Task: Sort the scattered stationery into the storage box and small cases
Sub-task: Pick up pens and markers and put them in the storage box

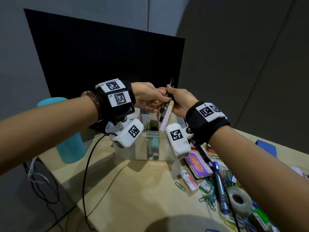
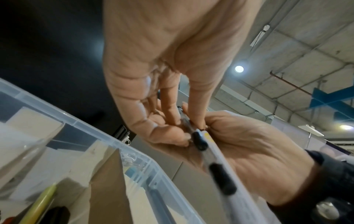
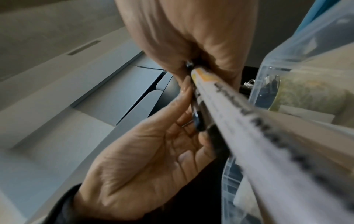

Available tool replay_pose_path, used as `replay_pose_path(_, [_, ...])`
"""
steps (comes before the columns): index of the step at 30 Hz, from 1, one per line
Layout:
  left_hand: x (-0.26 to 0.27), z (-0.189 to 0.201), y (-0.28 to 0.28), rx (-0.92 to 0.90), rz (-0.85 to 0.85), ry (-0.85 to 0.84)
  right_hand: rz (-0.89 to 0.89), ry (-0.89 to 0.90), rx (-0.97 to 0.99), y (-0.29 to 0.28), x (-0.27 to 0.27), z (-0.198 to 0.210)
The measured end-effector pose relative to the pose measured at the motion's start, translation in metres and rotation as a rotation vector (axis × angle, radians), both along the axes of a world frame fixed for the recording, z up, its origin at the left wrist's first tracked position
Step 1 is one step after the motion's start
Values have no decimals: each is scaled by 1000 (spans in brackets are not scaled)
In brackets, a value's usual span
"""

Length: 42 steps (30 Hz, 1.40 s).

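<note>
Both hands meet above the clear storage box [image 1: 152, 132]. My right hand [image 1: 178, 101] grips a bundle: dark pens [image 1: 164, 104] and a flat white pack with a yellow end [image 1: 167, 116], all pointing down toward the box. My left hand [image 1: 150, 99] reaches in from the left and pinches one of the dark pens. The left wrist view shows the left hand [image 2: 188, 127] with thumb and fingers on the pen's barrel above its black cap [image 2: 199, 141], with the box rim [image 2: 114, 141] below. From the right wrist, the right hand [image 3: 193, 66] clamps the white pack [image 3: 249, 121].
Markers and pens stand inside the box. A teal cup [image 1: 70, 144] is to its left and a black board [image 1: 108, 64] behind. On the right of the desk lie a purple case [image 1: 199, 164], a blue pen [image 1: 219, 186], paper clips [image 1: 210, 196] and a tape roll [image 1: 238, 198].
</note>
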<state>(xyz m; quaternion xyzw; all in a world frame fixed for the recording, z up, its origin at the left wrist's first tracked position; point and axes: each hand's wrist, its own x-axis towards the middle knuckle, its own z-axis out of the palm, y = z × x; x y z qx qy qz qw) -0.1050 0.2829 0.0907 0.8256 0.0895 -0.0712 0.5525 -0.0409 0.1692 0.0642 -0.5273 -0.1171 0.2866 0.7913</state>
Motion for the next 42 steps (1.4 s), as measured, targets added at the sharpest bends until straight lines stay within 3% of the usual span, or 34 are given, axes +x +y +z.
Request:
replay_pose_path(5, [-3, 0, 12, 154, 70, 59, -149, -145, -148, 4, 0, -1])
replay_pose_path(10, [1, 0, 22, 292, 143, 243, -351, -196, -132, -3, 10, -2])
replay_pose_path(13, [7, -6, 24, 375, 99, 317, -401, -169, -92, -9, 12, 2])
replay_pose_path(17, [11, -15, 24, 357, 9, 417, -394, -162, -75, -17, 14, 7])
replay_pose_path(19, [12, -16, 24, 354, -13, 423, -389, -123, -50, -19, 11, 9])
replay_pose_path(23, [8, -10, 23, 308, -27, 300, -504, -163, -233, -19, 18, 14])
replay_pose_path(28, [-3, 9, 14, 127, -99, 92, -444, -124, -86, -16, 16, 11])
replay_pose_path(34, [-10, 16, 1, 308, -177, -33, -334, -26, 201, -15, 6, 15])
replay_pose_path(38, [-11, 11, -3, 291, -169, -30, -125, 0, 143, -12, 3, 14])
replay_pose_path(42, [-15, 6, -8, 75, -142, 67, -97, -43, 55, -4, -12, 11])
